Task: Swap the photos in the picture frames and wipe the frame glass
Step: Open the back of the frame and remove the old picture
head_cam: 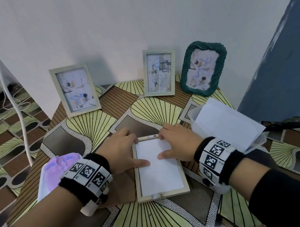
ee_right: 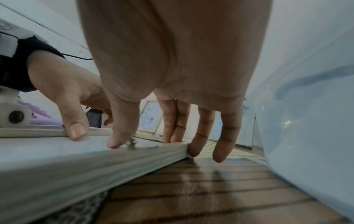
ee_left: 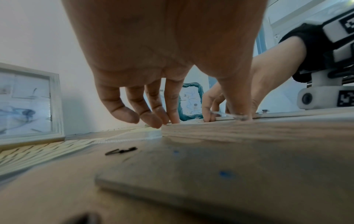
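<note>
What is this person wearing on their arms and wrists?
Both arms have black sleeves. The left hand and right hand are bare. Each wrist carries a black band with white blocks printed with black-and-white square codes, plus a small white camera mount beneath.

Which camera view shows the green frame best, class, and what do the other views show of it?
The head view: the green frame stands whole and upright against the wall, on the right end of the row. The left wrist view shows only part of it, small between the fingers. The right wrist view does not show it.
</note>
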